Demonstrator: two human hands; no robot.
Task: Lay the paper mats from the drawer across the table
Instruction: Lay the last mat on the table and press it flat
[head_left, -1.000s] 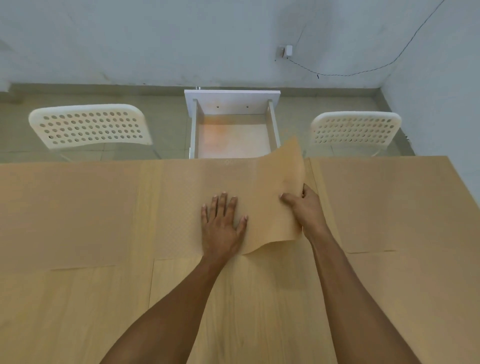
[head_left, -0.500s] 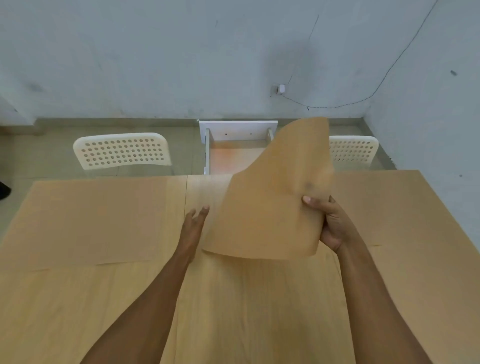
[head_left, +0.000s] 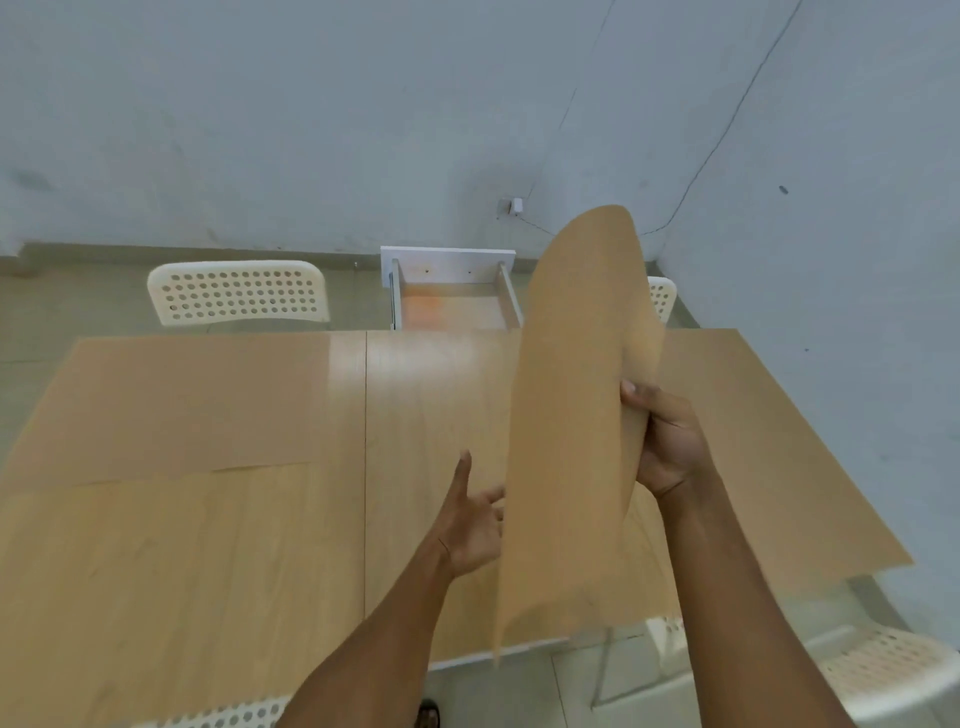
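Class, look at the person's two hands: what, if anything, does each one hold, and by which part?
The right hand grips a paper mat by its right edge, lifted above the table. The left hand is open, holding nothing.

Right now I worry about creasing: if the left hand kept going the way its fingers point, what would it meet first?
Probably the curled brown paper mat held up by the right hand. The open left hand reaches toward its lower edge, though depth is unclear.
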